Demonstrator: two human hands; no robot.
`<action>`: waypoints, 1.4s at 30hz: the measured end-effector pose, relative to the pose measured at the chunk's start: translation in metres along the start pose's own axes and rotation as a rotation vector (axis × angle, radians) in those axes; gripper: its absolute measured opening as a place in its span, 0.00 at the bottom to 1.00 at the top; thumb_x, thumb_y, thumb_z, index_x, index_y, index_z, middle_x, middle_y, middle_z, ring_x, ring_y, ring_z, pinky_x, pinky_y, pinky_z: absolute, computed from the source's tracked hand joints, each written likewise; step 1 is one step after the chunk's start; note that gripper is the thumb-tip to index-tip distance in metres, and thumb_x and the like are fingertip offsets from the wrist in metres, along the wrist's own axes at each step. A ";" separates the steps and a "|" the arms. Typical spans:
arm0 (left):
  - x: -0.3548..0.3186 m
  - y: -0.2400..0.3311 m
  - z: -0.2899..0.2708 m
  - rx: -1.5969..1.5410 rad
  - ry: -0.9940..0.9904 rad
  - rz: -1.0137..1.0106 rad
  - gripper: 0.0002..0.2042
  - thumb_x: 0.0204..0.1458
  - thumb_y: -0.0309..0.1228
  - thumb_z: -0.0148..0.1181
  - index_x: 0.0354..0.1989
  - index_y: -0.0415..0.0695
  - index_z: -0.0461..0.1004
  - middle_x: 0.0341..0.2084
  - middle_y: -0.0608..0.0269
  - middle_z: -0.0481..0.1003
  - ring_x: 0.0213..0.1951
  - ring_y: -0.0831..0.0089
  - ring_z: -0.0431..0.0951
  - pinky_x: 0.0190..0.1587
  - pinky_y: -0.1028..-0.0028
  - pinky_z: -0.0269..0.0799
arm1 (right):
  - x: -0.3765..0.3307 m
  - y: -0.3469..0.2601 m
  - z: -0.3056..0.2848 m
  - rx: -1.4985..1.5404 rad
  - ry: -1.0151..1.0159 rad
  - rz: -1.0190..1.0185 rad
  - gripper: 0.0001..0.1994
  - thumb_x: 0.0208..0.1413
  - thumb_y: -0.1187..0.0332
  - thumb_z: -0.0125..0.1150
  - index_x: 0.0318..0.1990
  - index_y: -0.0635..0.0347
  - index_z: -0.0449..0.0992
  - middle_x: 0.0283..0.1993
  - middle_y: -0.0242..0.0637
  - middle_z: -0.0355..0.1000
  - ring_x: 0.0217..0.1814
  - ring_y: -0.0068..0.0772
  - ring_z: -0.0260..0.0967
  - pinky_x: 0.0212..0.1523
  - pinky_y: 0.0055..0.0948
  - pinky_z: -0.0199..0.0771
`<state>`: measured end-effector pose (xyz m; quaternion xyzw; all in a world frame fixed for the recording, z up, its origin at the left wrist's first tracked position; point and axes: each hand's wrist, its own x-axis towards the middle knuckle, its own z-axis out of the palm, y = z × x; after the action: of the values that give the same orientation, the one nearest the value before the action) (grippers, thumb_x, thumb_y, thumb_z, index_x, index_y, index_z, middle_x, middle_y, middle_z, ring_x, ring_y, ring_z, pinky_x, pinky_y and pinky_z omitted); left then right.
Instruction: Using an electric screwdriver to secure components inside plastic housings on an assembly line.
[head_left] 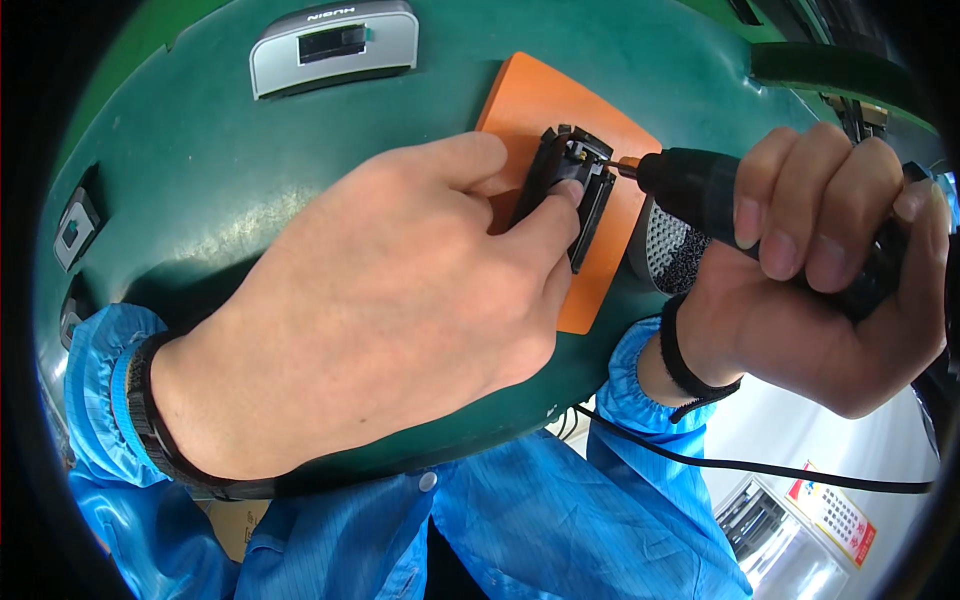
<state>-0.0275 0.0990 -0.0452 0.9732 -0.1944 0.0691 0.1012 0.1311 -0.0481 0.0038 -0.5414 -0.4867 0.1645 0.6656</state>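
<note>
While my left hand (370, 300) pins the small black plastic part (570, 190) against the orange mat (600, 110), my right hand (820, 260) is wrapped tight round the black electric screwdriver (720, 195). Fingers of the left hand are closed on the part: thumb along its far edge, fingertip pressing its middle. The part sits on the mat's centre, tilted up on edge rather than flat.

Driver comes in from the right of the mat, nearly level, bit tip (625, 168) touching the part's upper right corner. Can't see the screw head itself, too small.

Judgement on doing this well: keep the bit in line with the screw axis, push before triggering, and hold the part hard so it doesn't twist with the torque. Fingertip is close to the bit, so a slip would go straight into it.

Around the mat: green surface (250, 190) under it, grey plastic housing (335, 45) beyond and to its left, perforated grey pad (665, 250) just right of it. Black cord (760, 465) runs below my right wrist. Black wrist straps and blue sleeves (520, 520) on both arms.
</note>
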 end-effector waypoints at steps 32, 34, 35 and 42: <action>-0.002 0.000 -0.012 -0.236 -0.167 -0.120 0.32 0.34 0.32 0.74 0.54 0.36 0.77 0.64 0.60 0.70 0.31 0.66 0.73 0.33 0.69 0.77 | -0.015 -0.036 -0.051 0.031 0.198 -0.071 0.13 0.67 0.66 0.36 0.38 0.60 0.69 0.20 0.29 0.58 0.17 0.22 0.54 0.20 0.27 0.58; 0.003 0.000 -0.011 -0.237 -0.148 -0.094 0.33 0.34 0.30 0.73 0.55 0.34 0.76 0.65 0.59 0.69 0.32 0.61 0.72 0.36 0.67 0.77 | -0.025 -0.038 -0.068 0.003 0.211 -0.065 0.13 0.67 0.66 0.36 0.37 0.60 0.69 0.20 0.29 0.58 0.17 0.22 0.54 0.20 0.28 0.58; 0.005 0.000 -0.011 -0.234 -0.145 -0.106 0.33 0.34 0.30 0.72 0.55 0.34 0.76 0.65 0.58 0.69 0.32 0.60 0.72 0.36 0.66 0.78 | -0.029 -0.033 -0.073 -0.005 0.213 -0.058 0.13 0.67 0.66 0.36 0.37 0.60 0.69 0.20 0.29 0.58 0.17 0.22 0.54 0.20 0.28 0.59; 0.011 -0.001 -0.010 -0.248 -0.164 -0.119 0.30 0.39 0.33 0.71 0.54 0.33 0.76 0.63 0.54 0.71 0.33 0.56 0.73 0.41 0.62 0.79 | -0.038 -0.003 -0.077 -0.025 0.129 -0.027 0.13 0.67 0.66 0.36 0.37 0.61 0.69 0.20 0.30 0.58 0.17 0.22 0.54 0.20 0.28 0.59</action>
<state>-0.0177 0.0983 -0.0338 0.9655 -0.1510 -0.0412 0.2083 0.1755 -0.1206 -0.0073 -0.5525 -0.4520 0.1144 0.6910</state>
